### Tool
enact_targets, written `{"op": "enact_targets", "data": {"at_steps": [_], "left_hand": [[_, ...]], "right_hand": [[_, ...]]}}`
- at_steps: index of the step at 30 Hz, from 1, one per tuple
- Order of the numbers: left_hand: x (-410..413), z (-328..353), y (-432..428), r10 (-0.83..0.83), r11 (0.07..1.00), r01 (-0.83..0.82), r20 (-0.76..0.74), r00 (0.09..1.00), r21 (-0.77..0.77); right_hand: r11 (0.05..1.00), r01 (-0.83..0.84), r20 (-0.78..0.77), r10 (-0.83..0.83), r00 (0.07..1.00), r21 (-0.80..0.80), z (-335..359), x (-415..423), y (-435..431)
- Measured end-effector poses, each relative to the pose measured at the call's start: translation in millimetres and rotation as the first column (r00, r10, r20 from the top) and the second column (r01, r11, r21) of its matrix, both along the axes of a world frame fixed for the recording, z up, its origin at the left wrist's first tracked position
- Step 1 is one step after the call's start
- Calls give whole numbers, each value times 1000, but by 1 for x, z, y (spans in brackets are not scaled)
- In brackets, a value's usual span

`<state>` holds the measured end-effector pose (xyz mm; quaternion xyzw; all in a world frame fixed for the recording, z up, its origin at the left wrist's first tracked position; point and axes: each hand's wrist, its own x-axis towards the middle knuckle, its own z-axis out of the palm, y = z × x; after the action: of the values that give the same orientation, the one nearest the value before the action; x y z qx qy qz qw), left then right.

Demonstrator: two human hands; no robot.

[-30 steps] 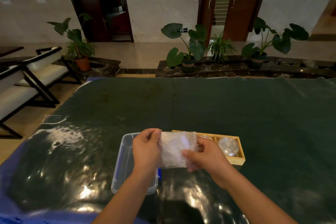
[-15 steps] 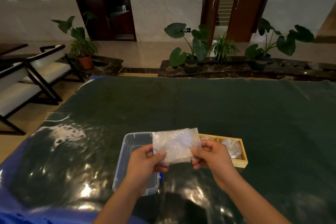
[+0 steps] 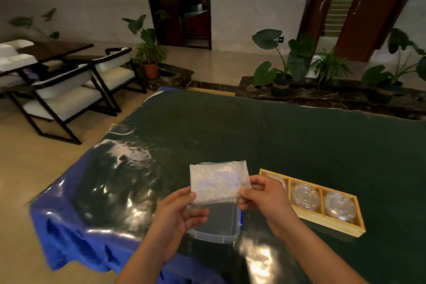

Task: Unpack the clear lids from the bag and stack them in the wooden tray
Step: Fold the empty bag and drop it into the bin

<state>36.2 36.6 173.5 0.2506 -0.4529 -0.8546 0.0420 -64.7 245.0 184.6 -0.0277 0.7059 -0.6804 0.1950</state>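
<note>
Above the near edge of the table (image 3: 299,140), the bag (image 3: 219,182) is held upright in the air, clear of every surface. The left hand (image 3: 177,212) pinches its lower left corner between thumb and curled fingers. The right hand (image 3: 265,196) pinches its right edge the same way. Directly beneath the bag sits a clear bin (image 3: 214,235), close to the table's near edge. The tray (image 3: 322,221) lies just right of the bin, angled away to the right, well inside the table edges. Its middle and right compartments each hold clear lids (image 3: 305,196). The left compartment is partly hidden by the right hand; its contents cannot be told. Behind bin and tray, the green surface extends unobstructed to the far edge. A blue cloth (image 3: 69,226) hangs over the left edge.
</note>
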Motion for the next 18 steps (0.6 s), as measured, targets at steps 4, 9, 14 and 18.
{"op": "enact_targets", "data": {"at_steps": [4,9,14,18], "left_hand": [[32,-11,-50,152,986,-149,27,988,-79],[61,-9,-100,218,964,-204,70,973,-171],[81,-8,-126,275,935,-244,95,957,-256],[97,-14,-132,394,884,-350,92,915,-309]], "right_hand": [[995,-101,35,101,994,6,0,9,-58],[978,-207,49,208,977,-16,10,25,-127],[970,-242,87,244,966,-38,9,35,-170],[943,-332,130,333,934,-28,-2,40,-188]]}}
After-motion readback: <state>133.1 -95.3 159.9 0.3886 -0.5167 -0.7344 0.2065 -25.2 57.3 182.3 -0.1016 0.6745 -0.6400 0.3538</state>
